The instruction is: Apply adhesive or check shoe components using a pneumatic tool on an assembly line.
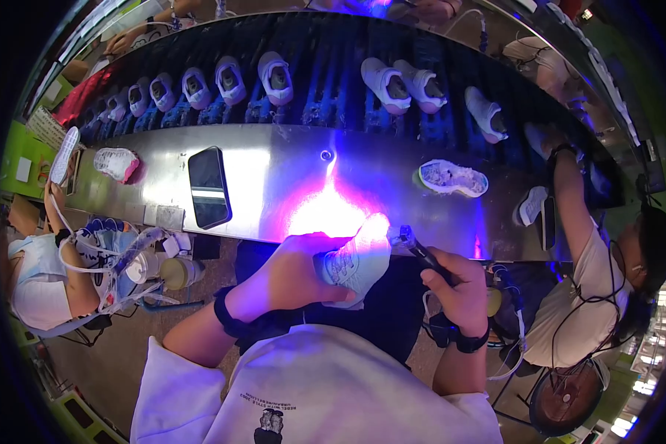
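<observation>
My left hand (292,274) is closed around a pale lace-up shoe upper (359,268), with its toe pointing away from me over the table's near edge. A bright pink and violet glow covers the toe and the metal beside it. My right hand (457,287) grips a black-handled brush (419,254). Its short head is just right of the shoe's toe, seemingly a small gap apart. Beyond my hands, a white sole (453,179) lies at right on the metal table (274,163). Another sole with a pink end (116,164) lies at left.
A dark roller conveyor (325,81) runs across the back, carrying several pale shoes (275,78). A phone (209,187) lies left of my hands. At right, a person (592,281) reaches toward the conveyor. Another person (44,281) at left holds a sole (64,154) near tubs (179,272) and hoses.
</observation>
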